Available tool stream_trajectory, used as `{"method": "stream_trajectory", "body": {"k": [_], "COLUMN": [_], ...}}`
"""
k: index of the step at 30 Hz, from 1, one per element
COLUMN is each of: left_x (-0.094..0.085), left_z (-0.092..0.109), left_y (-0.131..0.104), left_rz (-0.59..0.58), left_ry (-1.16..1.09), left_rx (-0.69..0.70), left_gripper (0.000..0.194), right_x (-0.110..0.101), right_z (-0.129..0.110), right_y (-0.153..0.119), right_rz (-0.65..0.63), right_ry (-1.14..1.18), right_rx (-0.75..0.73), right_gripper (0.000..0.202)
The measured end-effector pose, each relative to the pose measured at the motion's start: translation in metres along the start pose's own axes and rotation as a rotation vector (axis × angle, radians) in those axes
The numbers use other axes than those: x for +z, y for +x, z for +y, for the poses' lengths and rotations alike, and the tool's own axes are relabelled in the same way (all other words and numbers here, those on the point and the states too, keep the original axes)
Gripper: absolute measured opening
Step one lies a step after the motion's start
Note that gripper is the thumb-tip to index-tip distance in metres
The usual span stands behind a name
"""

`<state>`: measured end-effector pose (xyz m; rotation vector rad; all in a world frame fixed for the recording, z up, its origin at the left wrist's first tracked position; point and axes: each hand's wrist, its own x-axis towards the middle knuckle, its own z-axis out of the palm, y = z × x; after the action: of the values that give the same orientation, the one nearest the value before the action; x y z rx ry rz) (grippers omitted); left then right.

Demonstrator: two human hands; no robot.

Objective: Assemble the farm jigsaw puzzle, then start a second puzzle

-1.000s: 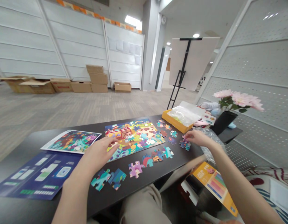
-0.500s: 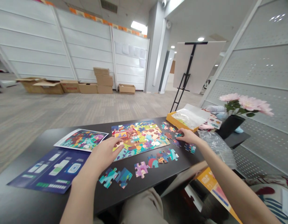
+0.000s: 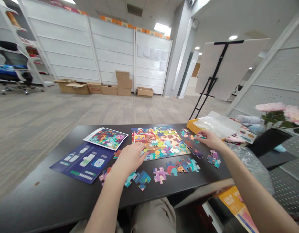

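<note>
My left hand (image 3: 133, 157) lies with its fingers stretched over the lower left edge of a farm-scene jigsaw puzzle (image 3: 161, 139). Between the fingertips of my right hand (image 3: 209, 139) is a teal puzzle piece (image 3: 199, 136), right of the puzzle and in front of a yellow box. Loose pieces lie close by: a dark purple one (image 3: 197, 153) and a small cluster (image 3: 214, 158). In front of the puzzle is a row with a pink-purple piece (image 3: 160, 175) and a dark blue-green piece (image 3: 142, 180). My left hand and forearm partly hide other pieces.
A picture sheet (image 3: 107, 138) and a dark blue leaflet (image 3: 83, 163) lie left on the black table (image 3: 49, 197). The open yellow box (image 3: 192, 124) holds clear plastic. Right stand bubble wrap (image 3: 251, 165) and a black vase (image 3: 270, 142) of pink flowers. An easel (image 3: 211, 81) stands behind.
The view has swung left, bringing an office chair into sight. My right hand has lifted a little farther from me, with the teal piece in its fingers. My left hand stays at the puzzle's edge.
</note>
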<state>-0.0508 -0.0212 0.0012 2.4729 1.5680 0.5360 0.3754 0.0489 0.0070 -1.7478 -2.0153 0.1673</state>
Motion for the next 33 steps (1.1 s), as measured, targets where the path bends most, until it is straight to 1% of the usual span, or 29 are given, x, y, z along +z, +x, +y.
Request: {"method": "stream_trajectory", "body": {"k": [1, 2, 4, 7, 9, 12, 15, 17, 20, 23, 28, 30, 33], "left_x": [0.002, 0.004, 0.008, 0.012, 0.012, 0.013, 0.013, 0.012, 0.011, 0.013, 0.026, 0.031, 0.038], "left_z": [0.006, 0.011, 0.019, 0.022, 0.021, 0.020, 0.023, 0.025, 0.028, 0.029, 0.025, 0.022, 0.020], "left_y": [0.001, 0.001, 0.003, 0.006, 0.007, 0.008, 0.009, 0.011, 0.014, 0.017, 0.024, 0.027, 0.031], "left_rz": [-0.030, -0.051, -0.070, -0.073, -0.057, -0.016, 0.034, 0.069, 0.112, 0.146, 0.198, 0.225, 0.228], "left_ry": [0.010, 0.013, 0.012, 0.019, 0.033, 0.074, 0.095, 0.058, -0.061, -0.236, -0.462, -0.510, -0.540], "left_rx": [0.027, 0.048, 0.087, 0.086, 0.067, 0.010, -0.093, -0.144, -0.203, -0.249, -0.253, -0.266, -0.285], "left_gripper": [0.025, 0.023, 0.022, 0.021, 0.021, 0.022, 0.024, 0.023, 0.022, 0.022, 0.026, 0.025, 0.022], "right_x": [0.001, 0.003, 0.011, 0.028, 0.040, 0.059, 0.076, 0.085, 0.094, 0.095, 0.095, 0.096, 0.095], "right_z": [-0.014, -0.029, -0.060, -0.103, -0.124, -0.142, -0.149, -0.150, -0.148, -0.144, -0.142, -0.142, -0.143], "right_y": [0.004, 0.008, 0.017, 0.029, 0.036, 0.045, 0.051, 0.051, 0.050, 0.048, 0.046, 0.045, 0.043], "right_rz": [0.013, -0.005, -0.094, -0.225, -0.325, -0.479, -0.564, -0.594, -0.627, -0.656, -0.611, -0.585, -0.546], "right_ry": [0.066, 0.142, 0.290, 0.496, 0.587, 0.664, 0.748, 0.829, 0.925, 0.955, 0.975, 0.986, 0.975], "right_rx": [-0.019, -0.037, -0.071, -0.157, -0.205, -0.258, -0.272, -0.259, -0.255, -0.262, -0.231, -0.207, -0.173], "right_gripper": [0.035, 0.036, 0.041, 0.039, 0.038, 0.039, 0.040, 0.039, 0.038, 0.041, 0.035, 0.034, 0.034]}}
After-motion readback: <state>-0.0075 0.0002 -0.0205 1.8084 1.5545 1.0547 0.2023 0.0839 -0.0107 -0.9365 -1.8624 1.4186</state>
